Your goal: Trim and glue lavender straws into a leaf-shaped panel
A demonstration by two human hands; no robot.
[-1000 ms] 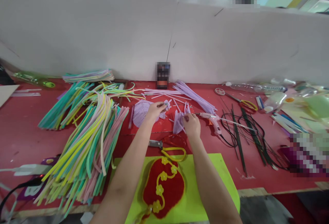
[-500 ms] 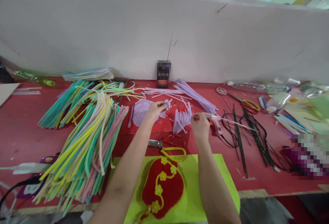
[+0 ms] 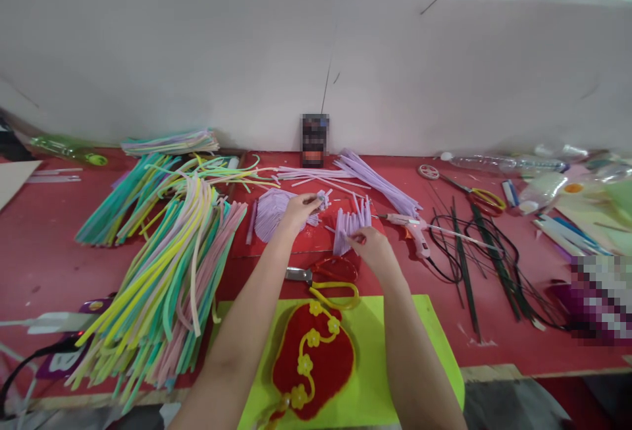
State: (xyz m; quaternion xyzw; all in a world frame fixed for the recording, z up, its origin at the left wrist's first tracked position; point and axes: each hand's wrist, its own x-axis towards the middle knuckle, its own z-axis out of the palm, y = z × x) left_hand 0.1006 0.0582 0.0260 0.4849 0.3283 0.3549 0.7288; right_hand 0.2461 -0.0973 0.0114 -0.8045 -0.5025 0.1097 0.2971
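My left hand (image 3: 300,209) is closed in a pinch on a small cluster of short lilac pipe cleaners (image 3: 324,199). Just left of it, and partly hidden behind it, lies a rounded leaf-like piece of lilac pipe cleaners (image 3: 270,213). My right hand (image 3: 372,247) has its thumb and forefinger pinched at the lower part of a pile of short cut lilac pipe cleaners (image 3: 353,220), seemingly on one piece. To its right a pink glue gun (image 3: 413,227) rests on the table with a glue stick jutting from its back.
Scissors with yellow and red handles (image 3: 336,290) lie before my hands, above a lime mat (image 3: 375,364) with a red flowered piece (image 3: 316,364). Left is a large heap of coloured pipe cleaners (image 3: 162,272). Dark stems and cable (image 3: 486,259), more scissors (image 3: 486,201) lie right.
My right hand has moved left and slightly down, from beside the glue gun's nozzle to the pile of short lilac pipe cleaners. My left hand has stayed in place.
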